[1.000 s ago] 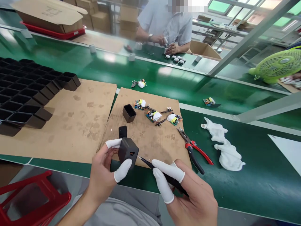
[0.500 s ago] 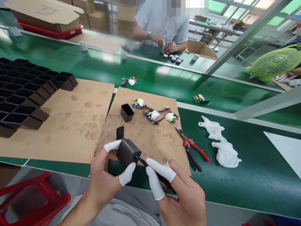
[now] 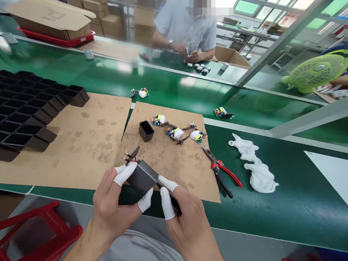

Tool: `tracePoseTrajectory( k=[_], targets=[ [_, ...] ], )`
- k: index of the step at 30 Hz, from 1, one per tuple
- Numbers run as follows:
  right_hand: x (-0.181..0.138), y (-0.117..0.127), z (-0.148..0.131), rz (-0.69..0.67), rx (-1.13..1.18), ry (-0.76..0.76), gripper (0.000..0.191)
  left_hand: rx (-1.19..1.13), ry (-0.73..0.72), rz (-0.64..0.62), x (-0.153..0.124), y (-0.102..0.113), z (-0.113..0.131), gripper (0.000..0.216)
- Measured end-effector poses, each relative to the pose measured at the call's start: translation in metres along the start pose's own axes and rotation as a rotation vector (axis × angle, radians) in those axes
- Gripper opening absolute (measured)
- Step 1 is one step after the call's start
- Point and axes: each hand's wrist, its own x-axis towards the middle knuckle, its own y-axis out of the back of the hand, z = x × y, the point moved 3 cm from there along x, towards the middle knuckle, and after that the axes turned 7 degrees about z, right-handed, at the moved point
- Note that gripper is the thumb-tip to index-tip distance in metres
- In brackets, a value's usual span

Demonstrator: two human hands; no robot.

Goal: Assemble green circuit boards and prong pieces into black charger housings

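Note:
My left hand (image 3: 114,199), with white finger cots, grips a dark grey adapter case (image 3: 143,177) above the near edge of the cardboard. A black plug plate (image 3: 132,154) with metal prongs sticks out at the case's far end, with a bit of red wire beside it. My right hand (image 3: 185,214), also in finger cots, pinches a black cord (image 3: 175,204) against the case's near right end. Fingers partly hide where the cord meets the case. Beyond them, an open black case (image 3: 146,131) stands near several circuit boards (image 3: 175,133) with plug plates.
Red-handled pliers (image 3: 219,168) and crumpled white cloth (image 3: 255,163) lie to the right. Rows of black cases (image 3: 35,108) fill the left side. More boards (image 3: 143,93) rest on the green conveyor belt (image 3: 108,76). A co-worker (image 3: 187,32) handles small white parts opposite.
Both hands have shifted left with the case, and my right hand has closed in on its end. The plug plate has tilted, showing its prongs. Boards on the belt have moved left.

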Motion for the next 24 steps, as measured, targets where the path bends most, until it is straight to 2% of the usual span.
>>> tracePoseTrajectory(
  k=[2, 5, 11, 18, 24],
  targets=[
    [0.003, -0.006, 0.003, -0.093, 0.11, -0.077, 0.036, 0.065, -0.142, -0.023, 0.003, 0.0, -0.002, 0.055],
    [0.008, -0.015, 0.006, -0.175, 0.249, -0.164, 0.038, 0.093, -0.209, -0.073, 0.004, -0.001, -0.005, 0.05],
    [0.001, -0.028, 0.019, -0.168, 0.408, -0.335, 0.034, 0.111, -0.219, -0.069, 0.001, -0.001, -0.002, 0.045],
    [-0.008, -0.033, 0.022, -0.103, 0.398, -0.351, 0.027, 0.054, -0.198, -0.083, 0.004, 0.001, -0.001, 0.042],
    [-0.01, -0.034, 0.02, -0.099, 0.43, -0.373, 0.024, 0.023, -0.188, -0.119, 0.005, 0.004, -0.001, 0.045]
  ],
)
